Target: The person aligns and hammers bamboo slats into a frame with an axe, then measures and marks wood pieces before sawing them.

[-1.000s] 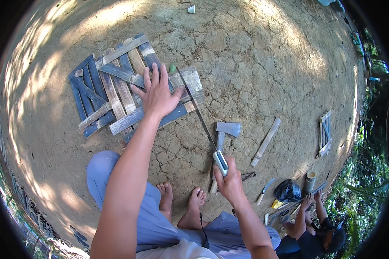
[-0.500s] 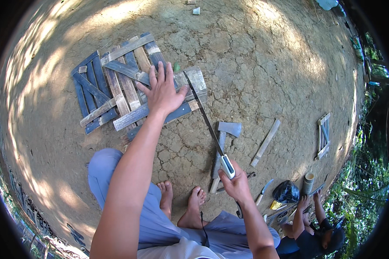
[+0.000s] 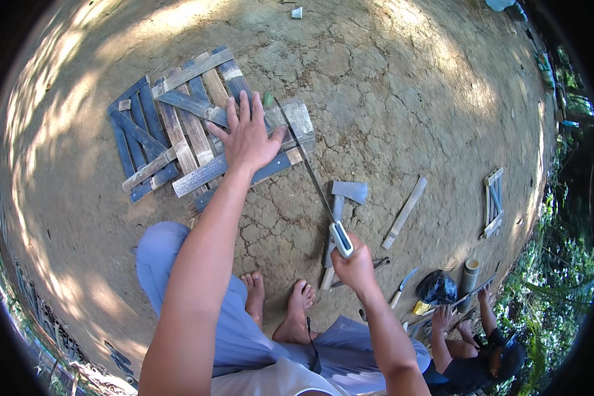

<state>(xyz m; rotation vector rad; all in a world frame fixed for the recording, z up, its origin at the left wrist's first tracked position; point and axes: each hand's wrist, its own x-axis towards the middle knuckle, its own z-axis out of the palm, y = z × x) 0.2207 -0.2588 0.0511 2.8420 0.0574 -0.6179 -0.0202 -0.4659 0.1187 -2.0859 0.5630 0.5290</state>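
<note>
My left hand lies with its fingers spread, pressing on a grey wooden board at the right side of a slatted wooden panel. My right hand is wrapped round the pale handle of a hand saw. The long dark blade runs up and to the left across the board, just right of my left hand. The board's weathered end sticks out beyond the blade. A second, smaller slatted panel lies against the first on its left. By the blade's far tip is a small green object.
An axe lies right of the saw, beside a loose wood strip. Farther right are a knife, a black plastic bag, a bamboo tube and a small wooden frame. Another person works at the lower right.
The saw and my right hand have slid slightly forward and to the left, pushing the blade farther over the board. My left hand stays in place. The other person's hands have shifted.
</note>
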